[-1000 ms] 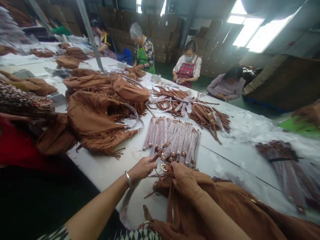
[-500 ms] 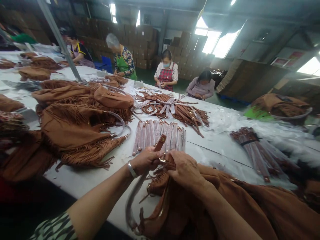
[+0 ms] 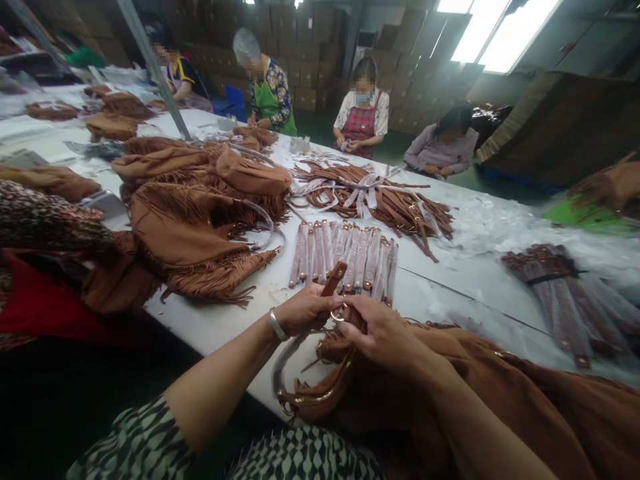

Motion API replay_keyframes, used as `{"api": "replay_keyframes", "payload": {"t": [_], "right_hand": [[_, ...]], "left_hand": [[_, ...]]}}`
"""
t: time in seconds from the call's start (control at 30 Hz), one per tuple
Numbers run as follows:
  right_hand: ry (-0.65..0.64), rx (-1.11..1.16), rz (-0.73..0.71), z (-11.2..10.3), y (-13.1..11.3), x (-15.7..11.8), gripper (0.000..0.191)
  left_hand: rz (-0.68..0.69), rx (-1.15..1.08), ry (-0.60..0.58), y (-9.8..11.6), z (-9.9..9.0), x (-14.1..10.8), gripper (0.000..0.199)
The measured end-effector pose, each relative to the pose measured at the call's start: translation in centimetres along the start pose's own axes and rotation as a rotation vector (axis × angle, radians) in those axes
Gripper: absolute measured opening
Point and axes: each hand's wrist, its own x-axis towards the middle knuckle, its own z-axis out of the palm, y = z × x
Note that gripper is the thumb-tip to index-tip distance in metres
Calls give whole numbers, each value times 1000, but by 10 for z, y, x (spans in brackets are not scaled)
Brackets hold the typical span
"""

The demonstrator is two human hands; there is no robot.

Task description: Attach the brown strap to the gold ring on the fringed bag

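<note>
My left hand (image 3: 306, 310) pinches a brown leather strap (image 3: 333, 279), whose studded end sticks up above the fingers. The strap's plastic-wrapped length curves down to a brown bag (image 3: 450, 360) in front of me. Touching the left fingertips, my right hand (image 3: 373, 327) is closed at a gold ring (image 3: 339, 313) by the bag's edge; whether the strap passes through the ring is hard to tell. A gold zipper (image 3: 320, 399) shows along the bag's opening. Just beyond the hands lies a row of plastic-wrapped straps (image 3: 350, 250).
Fringed brown bags (image 3: 185, 233) are heaped on the white table (image 3: 425, 293) at the left. Behind the row is a pile of loose straps (image 3: 380, 197); a tied bundle (image 3: 560, 293) lies right. Several people work across the table, and a patterned sleeve (image 3: 45, 213) shows at far left.
The view has tilted and shifted, so the table's things appear farther right. My hands have come closer together at the ring, and the strap end still stands above my left fingers.
</note>
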Motion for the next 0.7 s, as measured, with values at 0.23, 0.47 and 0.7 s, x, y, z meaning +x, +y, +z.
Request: {"api": "replay_keyframes", "payload": {"t": [0.23,0.47,0.7], "right_hand": [[-198,65,79,-10,8,-1,15],[42,152,224,5,10,-22,11],[-130,65,198,5,-1,-36,8]], "left_hand": [[-124,128,-137,14,-1,4,43],[120,116,132,-15,28,4,41],[136,398,0,-13,33,-6,42]]}}
